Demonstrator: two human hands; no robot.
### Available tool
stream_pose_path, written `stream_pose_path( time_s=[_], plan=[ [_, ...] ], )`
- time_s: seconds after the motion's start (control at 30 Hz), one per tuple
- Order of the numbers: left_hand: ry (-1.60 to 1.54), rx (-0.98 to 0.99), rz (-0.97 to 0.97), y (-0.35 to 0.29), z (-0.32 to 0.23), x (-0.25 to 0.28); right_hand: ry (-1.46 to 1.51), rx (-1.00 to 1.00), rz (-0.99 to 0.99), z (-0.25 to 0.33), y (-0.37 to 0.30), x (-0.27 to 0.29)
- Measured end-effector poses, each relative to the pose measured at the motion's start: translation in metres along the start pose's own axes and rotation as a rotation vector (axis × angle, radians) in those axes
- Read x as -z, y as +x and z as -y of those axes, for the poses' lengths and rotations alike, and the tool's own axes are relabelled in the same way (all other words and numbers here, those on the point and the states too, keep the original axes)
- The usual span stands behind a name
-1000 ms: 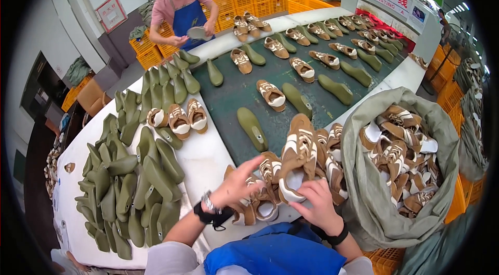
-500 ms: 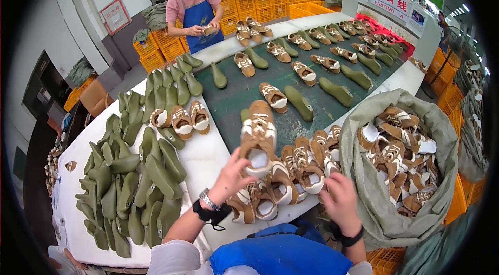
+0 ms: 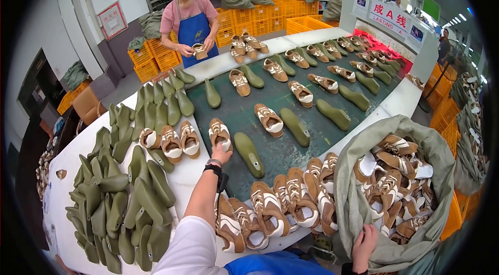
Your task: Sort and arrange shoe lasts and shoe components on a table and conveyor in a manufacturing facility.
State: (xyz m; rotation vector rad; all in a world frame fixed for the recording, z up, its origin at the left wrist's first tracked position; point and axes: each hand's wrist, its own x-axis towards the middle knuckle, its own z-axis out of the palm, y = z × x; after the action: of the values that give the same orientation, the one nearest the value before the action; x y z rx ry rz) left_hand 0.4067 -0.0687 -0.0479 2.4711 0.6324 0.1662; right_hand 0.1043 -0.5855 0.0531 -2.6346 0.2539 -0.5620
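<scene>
My left hand (image 3: 221,154) reaches forward and grips the heel of a brown-and-white sneaker (image 3: 219,133) at the left edge of the dark green belt (image 3: 218,107). A green shoe last (image 3: 248,154) lies just to the right of that sneaker. Low on the right, my right hand (image 3: 365,246) is at the front of a grey-green cloth sack (image 3: 358,186), fingers bent against its cloth. Loose sneakers (image 3: 390,186) fill the sack. Several more sneakers (image 3: 267,210) stand in a packed row along the near edge, between my arms.
Many green shoe lasts (image 3: 119,197) are heaped on the white table (image 3: 57,207) at left, with a few sneakers beside them. Sneakers and lasts lie in rows across the belt. Opposite, a person in a blue apron (image 3: 195,33) holds a sneaker. Orange crates (image 3: 260,17) stand behind.
My left hand has carried the sneaker forward and left, down to the belt's left edge. My right hand has left the near row of sneakers and moved down and right to the sack.
</scene>
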Motion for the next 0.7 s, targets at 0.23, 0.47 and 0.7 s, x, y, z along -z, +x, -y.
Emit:
stream_pose_path(
  time_s=[0.23,0.47,0.7],
  plan=[
    [0.032,-0.530,0.347,-0.119,-0.029,0.076,-0.027,0.003,-0.098,-0.009,0.005,-0.016],
    [0.080,-0.425,0.425,-0.258,0.007,0.132,0.065,0.040,-0.109,-0.002,0.012,-0.013],
    [-0.008,-0.237,0.393,-0.325,0.071,0.102,0.162,0.143,-0.089,0.031,0.009,-0.008]
  ],
)
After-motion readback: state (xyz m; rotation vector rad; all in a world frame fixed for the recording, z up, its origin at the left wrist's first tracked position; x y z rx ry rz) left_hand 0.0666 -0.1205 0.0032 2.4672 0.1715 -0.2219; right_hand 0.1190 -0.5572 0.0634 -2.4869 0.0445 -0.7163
